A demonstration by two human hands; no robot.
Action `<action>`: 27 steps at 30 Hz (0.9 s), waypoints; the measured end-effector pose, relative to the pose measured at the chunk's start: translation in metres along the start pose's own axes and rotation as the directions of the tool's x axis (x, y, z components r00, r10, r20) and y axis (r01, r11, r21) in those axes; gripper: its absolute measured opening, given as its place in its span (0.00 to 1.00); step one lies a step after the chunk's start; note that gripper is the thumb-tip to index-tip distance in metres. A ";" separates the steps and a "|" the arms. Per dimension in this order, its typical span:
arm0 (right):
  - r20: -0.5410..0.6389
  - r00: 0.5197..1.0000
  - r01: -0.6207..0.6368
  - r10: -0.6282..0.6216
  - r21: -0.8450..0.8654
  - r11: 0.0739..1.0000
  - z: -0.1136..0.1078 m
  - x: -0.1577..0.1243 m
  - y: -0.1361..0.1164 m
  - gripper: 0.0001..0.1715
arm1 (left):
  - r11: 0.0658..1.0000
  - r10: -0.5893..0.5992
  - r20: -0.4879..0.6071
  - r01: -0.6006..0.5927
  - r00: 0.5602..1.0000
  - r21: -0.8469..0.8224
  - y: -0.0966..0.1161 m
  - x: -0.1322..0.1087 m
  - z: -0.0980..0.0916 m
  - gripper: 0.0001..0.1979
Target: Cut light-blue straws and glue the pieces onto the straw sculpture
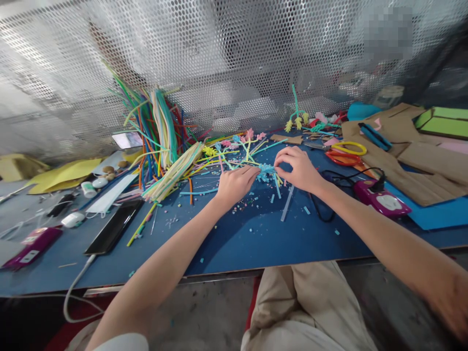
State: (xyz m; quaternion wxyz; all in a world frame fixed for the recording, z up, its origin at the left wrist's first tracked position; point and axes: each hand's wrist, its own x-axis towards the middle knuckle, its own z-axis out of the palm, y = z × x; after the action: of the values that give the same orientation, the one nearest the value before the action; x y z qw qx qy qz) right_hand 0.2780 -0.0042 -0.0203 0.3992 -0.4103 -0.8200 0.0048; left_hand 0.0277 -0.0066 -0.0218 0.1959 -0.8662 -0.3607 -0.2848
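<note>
A light-blue, flower-like piece [265,170], seemingly made of cut thin straws, lies between my hands low over the blue table. My left hand [237,183] is closed, its fingertips pressed together on the piece's left side. From the right, my right hand [298,168] pinches at the piece's other edge, thumb and forefinger meeting; what lies between the tips is too small to make out. Just behind are finished-looking sprigs with a pink head [249,134] and a yellow head [209,151]. Short cut bits and a pale clear tube [287,204] lie around my hands.
A large bundle of coloured straws [163,129] stands at the back left against a perforated metal screen [237,58]. Scissors with orange and yellow handles [349,148], a purple power strip [383,199] and brown cardboard [420,183] lie right. Leftward is a black phone [115,226] on a cable.
</note>
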 end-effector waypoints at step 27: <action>0.181 0.980 0.108 -0.084 -0.127 0.986 -0.005 -0.001 -0.001 0.08 | 0.992 0.114 0.051 -0.116 0.992 0.045 -0.001 0.000 0.000 0.12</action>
State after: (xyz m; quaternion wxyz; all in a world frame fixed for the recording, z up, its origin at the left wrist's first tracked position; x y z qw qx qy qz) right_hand 0.2811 -0.0068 -0.0169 0.2962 -0.3945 -0.8692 -0.0345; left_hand 0.0271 -0.0059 -0.0211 0.2240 -0.8873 -0.3215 -0.2431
